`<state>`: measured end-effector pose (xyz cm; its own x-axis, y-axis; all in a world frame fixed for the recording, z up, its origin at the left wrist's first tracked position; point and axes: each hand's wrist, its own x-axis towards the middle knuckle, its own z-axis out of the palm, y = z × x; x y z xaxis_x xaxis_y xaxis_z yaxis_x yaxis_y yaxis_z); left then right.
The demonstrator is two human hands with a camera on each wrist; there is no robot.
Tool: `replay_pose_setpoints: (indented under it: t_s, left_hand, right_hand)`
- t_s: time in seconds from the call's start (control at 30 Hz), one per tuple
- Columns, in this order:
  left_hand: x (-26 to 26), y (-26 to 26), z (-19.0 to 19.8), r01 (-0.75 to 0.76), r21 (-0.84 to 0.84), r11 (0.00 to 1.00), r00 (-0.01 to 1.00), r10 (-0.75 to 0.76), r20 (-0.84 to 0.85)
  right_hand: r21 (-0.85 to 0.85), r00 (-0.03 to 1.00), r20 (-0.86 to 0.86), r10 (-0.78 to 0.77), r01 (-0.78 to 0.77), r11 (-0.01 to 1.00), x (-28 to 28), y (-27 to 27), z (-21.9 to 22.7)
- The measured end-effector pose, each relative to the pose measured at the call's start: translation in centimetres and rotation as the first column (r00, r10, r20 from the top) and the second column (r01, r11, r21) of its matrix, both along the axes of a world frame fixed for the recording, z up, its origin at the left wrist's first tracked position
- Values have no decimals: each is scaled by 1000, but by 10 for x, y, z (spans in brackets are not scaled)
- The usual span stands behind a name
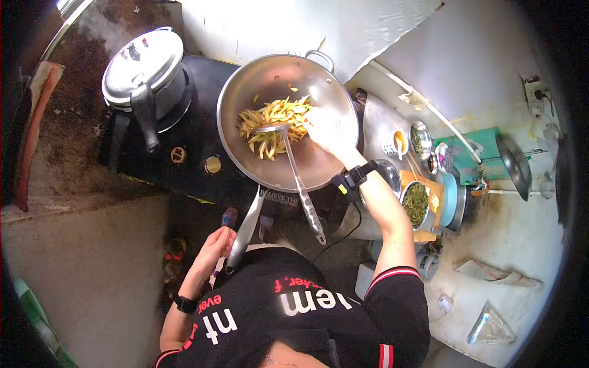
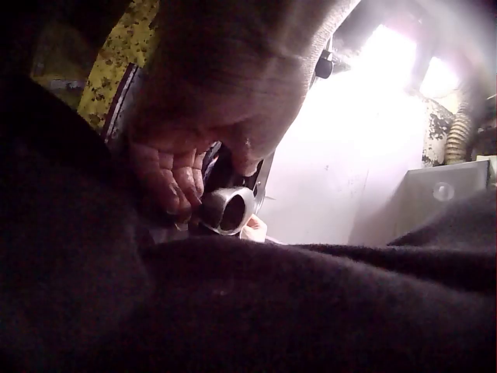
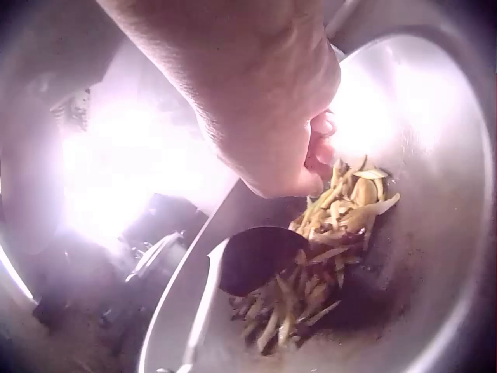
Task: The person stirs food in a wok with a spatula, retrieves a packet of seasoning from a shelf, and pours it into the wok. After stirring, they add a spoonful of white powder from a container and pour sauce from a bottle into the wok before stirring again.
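Note:
Inside a large steel wok (image 1: 230, 116), my right hand (image 1: 325, 132) reaches down to a heap of yellow-brown strips (image 1: 270, 144) that look like cut potato. Its thumb and curled fingers (image 3: 320, 140) pinch at a strip on top of the heap. A metal wok spatula (image 1: 294, 165) leans in the wok, untouched, its blade on the strips and its handle over the near rim. My left hand (image 1: 215, 248) hangs loosely beside the wok's long handle (image 1: 247, 227), fingertips right at it. In the left wrist view the handle's hollow end (image 2: 233, 210) shows close to the relaxed fingers.
A pressure cooker (image 1: 147, 76) steams on the black stove (image 1: 199, 138) at the left. To the right stand a pot of green shreds (image 1: 416, 205), a cutting board (image 1: 437, 211), a patterned cup (image 1: 392, 144) and a blue basin (image 1: 449, 199). A cable hangs from the right wrist.

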<state>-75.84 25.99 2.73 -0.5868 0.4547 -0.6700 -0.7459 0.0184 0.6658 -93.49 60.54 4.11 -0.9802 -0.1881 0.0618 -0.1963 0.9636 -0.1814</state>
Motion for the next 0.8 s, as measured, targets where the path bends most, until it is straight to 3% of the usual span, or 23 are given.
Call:
replay_pose_setpoints:
  t_s: [0.07,0.1,0.17,0.27,0.4,0.47,0.57,0.6,0.67,0.8]
  left_hand:
    - [4,-5,-5,-36,26,999,999,36,20]
    - [6,-6,-6,-69,51,996,997,67,42]
    - [8,-7,-5,-88,25,996,995,86,56]
    - [9,-10,-5,-99,32,995,994,98,39]
    - [5,-9,-6,-94,80,992,995,92,31]
    - [3,-9,-6,-91,84,992,996,90,23]
    - [-1,-9,-5,-47,108,993,999,49,-16]
    - [-2,-8,-5,-39,101,994,999,41,-12]
    - [-4,-8,-4,-31,93,995,999,32,-10]
    - [-6,-6,-4,-16,87,996,1000,15,8]
  right_hand:
    - [20,928,-342,147,-150,989,6,-2,0]
    - [21,929,-340,150,-152,988,6,-2,-2]
    - [-200,928,-359,96,-177,964,6,1,-10]
    - [-136,959,-246,141,-178,975,-3,13,-41]
    - [-4,918,-371,142,-155,988,6,-9,9]
    - [233,978,-190,80,-34,972,9,-14,22]
    - [296,990,-130,63,-22,955,9,-23,40]
    - [297,990,-130,60,-19,955,7,-15,26]
    - [-4,943,-298,151,-159,987,-4,9,-13]
    - [86,990,-103,101,-92,992,-7,12,-7]
